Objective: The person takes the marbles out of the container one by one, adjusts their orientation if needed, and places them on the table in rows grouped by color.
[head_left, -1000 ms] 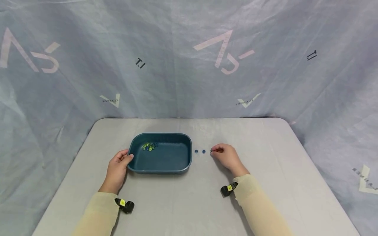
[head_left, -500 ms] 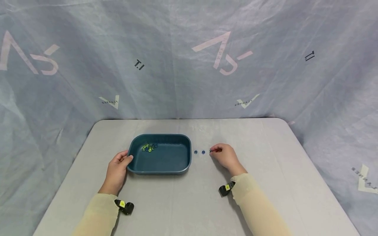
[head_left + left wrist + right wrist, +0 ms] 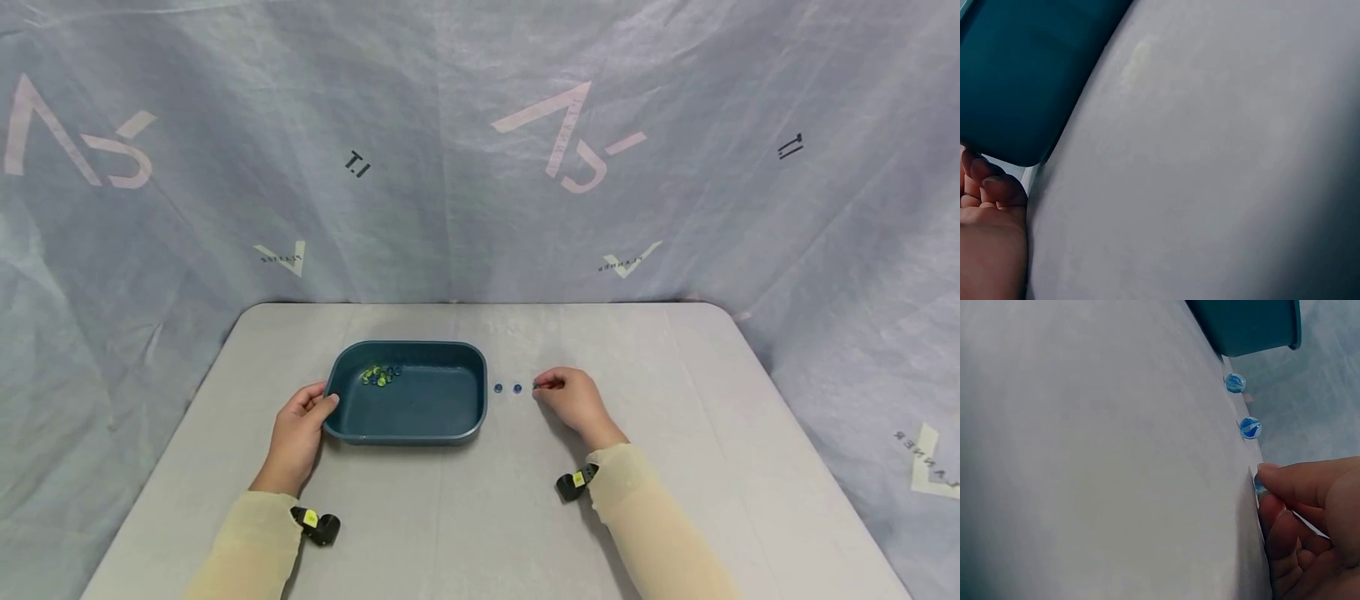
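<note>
My left hand (image 3: 296, 429) grips the left end of a dark teal rectangular tray (image 3: 408, 438), thumb over the rim and fingers outside the wall. Inside the tray's far left part lie several yellow-green and blue glass marbles (image 3: 382, 377). Right of the tray, two blue marbles (image 3: 498, 388) (image 3: 1250, 428) sit in a row on the table. At the row's right end my right hand (image 3: 576, 404) pinches a third blue marble (image 3: 1259, 485) between thumb and index finger, right at the table surface. Its fingers partly hide that marble.
A pale cloth covers the table (image 3: 450, 517). Behind it and at both sides hangs a grey printed curtain (image 3: 420, 167). Each sleeve cuff carries a small black wrist camera (image 3: 318, 527).
Both hands, the tray and the marbles stay in nearly the same places. My right wrist has shifted slightly left; the head view wobbles a little.
</note>
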{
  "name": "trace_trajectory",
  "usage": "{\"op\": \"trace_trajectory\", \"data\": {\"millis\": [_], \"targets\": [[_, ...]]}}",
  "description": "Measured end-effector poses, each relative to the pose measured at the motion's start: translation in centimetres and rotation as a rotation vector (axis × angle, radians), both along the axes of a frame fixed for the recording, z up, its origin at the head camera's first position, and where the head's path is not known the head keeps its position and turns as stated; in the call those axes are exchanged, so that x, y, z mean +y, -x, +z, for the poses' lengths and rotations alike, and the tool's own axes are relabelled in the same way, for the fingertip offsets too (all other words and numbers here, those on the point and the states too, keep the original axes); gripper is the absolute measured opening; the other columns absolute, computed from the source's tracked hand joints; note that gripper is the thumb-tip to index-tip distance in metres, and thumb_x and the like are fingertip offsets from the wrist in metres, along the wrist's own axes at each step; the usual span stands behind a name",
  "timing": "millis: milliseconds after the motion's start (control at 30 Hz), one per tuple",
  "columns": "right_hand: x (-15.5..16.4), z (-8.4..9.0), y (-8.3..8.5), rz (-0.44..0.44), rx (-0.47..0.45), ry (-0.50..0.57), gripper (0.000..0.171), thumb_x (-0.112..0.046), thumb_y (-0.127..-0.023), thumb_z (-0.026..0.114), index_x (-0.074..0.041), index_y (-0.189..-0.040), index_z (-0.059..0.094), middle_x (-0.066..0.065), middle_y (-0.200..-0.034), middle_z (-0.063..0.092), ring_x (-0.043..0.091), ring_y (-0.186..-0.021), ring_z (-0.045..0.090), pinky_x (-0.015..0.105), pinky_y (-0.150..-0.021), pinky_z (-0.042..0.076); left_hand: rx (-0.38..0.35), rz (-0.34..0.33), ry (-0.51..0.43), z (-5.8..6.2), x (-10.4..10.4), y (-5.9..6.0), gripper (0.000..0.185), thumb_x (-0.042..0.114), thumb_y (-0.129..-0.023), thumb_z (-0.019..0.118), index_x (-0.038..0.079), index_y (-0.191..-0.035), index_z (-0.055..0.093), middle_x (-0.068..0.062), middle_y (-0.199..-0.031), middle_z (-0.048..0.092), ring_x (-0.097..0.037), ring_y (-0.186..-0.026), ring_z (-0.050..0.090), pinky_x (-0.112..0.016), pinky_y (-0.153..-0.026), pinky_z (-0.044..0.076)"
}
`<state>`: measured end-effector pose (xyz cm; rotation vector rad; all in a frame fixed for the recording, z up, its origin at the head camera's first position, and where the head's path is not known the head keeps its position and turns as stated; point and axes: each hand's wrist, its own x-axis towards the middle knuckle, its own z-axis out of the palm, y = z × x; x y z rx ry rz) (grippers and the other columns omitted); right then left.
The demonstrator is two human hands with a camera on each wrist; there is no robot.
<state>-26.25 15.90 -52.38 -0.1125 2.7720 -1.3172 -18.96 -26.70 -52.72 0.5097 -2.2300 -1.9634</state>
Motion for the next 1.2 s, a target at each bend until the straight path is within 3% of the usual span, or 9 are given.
{"op": "trace_trajectory", "data": {"millis": [667,1200], "targets": [[-0.14,-0.05,0.03,-0.017,-0.001,-0.003,0.009,-0.010,-0.089,0.079,-0.009,-0.098,0.077,0.001,-0.090,0.071,0.018,-0.082,0.063,0.035,-0.074,0.051,0.013,-0.002,0.000,-0.65,-0.27,0.12,0.040,0.021,-0.104,0.064,0.001,-0.138,0.059,-0.006,-0.108,0.062,-0.013,-0.095,0.055,-0.021,-0.079,0.048],[-0.15,-0.06,0.09,-0.016,-0.003,0.006,0.011,-0.010,-0.089,0.080,-0.008,-0.099,0.077,0.001,-0.089,0.070,0.017,-0.083,0.064,0.035,-0.075,0.051,0.018,0.001,0.010,-0.37,-0.12,0.02,0.040,0.022,-0.104,0.064,0.000,-0.136,0.059,-0.005,-0.107,0.062,-0.013,-0.095,0.055,-0.020,-0.079,0.048]]}}
